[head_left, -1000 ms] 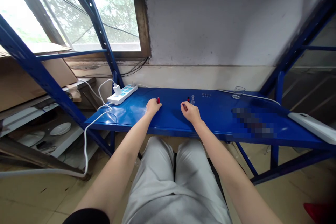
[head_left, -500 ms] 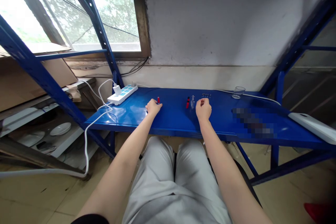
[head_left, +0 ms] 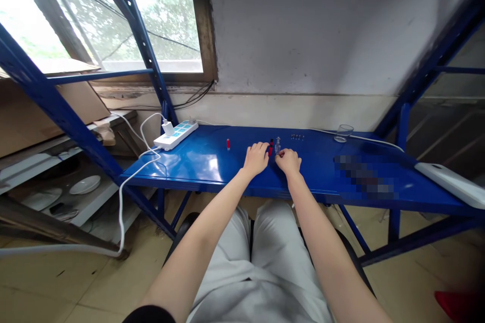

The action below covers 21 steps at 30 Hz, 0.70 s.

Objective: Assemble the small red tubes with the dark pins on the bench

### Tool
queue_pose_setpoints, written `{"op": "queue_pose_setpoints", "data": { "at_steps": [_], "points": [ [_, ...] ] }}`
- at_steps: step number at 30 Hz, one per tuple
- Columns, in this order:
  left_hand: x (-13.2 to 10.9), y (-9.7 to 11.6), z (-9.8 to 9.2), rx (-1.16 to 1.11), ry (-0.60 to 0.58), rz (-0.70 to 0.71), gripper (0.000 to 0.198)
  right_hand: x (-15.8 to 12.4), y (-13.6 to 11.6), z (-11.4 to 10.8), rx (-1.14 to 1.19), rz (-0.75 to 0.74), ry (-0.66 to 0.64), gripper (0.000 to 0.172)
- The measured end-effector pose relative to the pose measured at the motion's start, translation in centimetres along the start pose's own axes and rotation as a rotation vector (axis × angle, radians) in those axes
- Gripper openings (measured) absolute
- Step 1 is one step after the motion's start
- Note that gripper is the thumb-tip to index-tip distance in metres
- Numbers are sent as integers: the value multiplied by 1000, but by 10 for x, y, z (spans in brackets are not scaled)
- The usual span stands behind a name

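Observation:
My left hand [head_left: 256,158] rests low over the blue tabletop with its fingers stretched forward. Its fingertips reach the side of a small red and black tube-like piece [head_left: 271,145]; whether they touch it I cannot tell. Close by on the right, my right hand [head_left: 288,162] has thumb and fingers drawn together at the near end of a small clear piece [head_left: 278,143]. What lies between those fingertips is too small to make out. A short red piece with a pale end [head_left: 228,144] stands alone to the left. Several tiny shiny pieces [head_left: 297,137] lie in rows behind the right hand.
On the blue table [head_left: 182,166], a white power strip [head_left: 176,136] with a plug sits at the left. Toward the right are a clear glass cup [head_left: 343,133], a blurred-out dark object [head_left: 366,177] and a white flat object [head_left: 452,184]. A white cable runs along the wall.
My left hand has left the short red piece and moved right to the red and black piece. My right hand has shifted slightly left and nearer me, to the clear piece.

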<state>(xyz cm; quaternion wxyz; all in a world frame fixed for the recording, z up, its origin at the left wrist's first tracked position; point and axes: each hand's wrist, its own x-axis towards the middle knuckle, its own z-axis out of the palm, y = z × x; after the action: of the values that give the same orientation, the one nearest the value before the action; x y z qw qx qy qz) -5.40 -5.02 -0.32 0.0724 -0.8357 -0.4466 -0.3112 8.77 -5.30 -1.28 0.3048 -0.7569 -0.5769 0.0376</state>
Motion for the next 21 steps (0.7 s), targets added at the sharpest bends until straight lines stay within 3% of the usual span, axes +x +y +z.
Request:
{"op": "queue_pose_setpoints", "data": {
  "at_steps": [4,9,21],
  "points": [
    [-2,1,9,56,-88,55,41,-1,-1,0,-3,-9,1,21],
    [-2,-1,7,59,-126,79,42,-1,-1,0,-22,-12,-9,23],
    [2,-9,11,-58,-46,-33,17,0,0,2,-58,-12,-13,22]
  ]
}}
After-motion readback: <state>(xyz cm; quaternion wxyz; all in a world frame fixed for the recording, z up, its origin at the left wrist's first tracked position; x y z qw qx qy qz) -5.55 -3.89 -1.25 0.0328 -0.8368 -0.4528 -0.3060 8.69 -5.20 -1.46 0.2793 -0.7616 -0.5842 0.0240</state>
